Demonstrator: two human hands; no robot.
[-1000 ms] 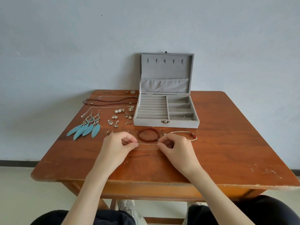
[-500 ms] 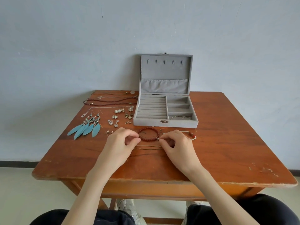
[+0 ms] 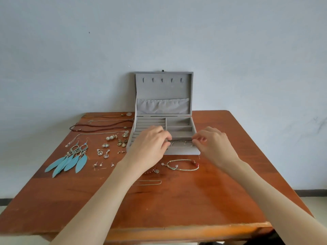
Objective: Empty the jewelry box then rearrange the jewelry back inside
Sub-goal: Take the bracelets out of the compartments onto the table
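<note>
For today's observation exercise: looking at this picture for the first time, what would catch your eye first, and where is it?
The open grey jewelry box stands at the table's far edge, lid upright against the wall. Both hands reach over its front: the left hand and right hand meet at a thin bracelet in the front right compartment. Bright turquoise feather earrings lie on the table's left side.

One open grey velvet jewelry box (image 3: pixel 163 119) at the brown wooden table's (image 3: pixel 221 200) far edge. Two turquoise feather drop earrings (image 3: pixel 68 160) near the left edge. One cream braided cord bracelet with red beads (image 3: pixel 183 164). One thin wire bangle (image 3: pixel 181 143) in the box's nearest compartment. Two hands.
</note>
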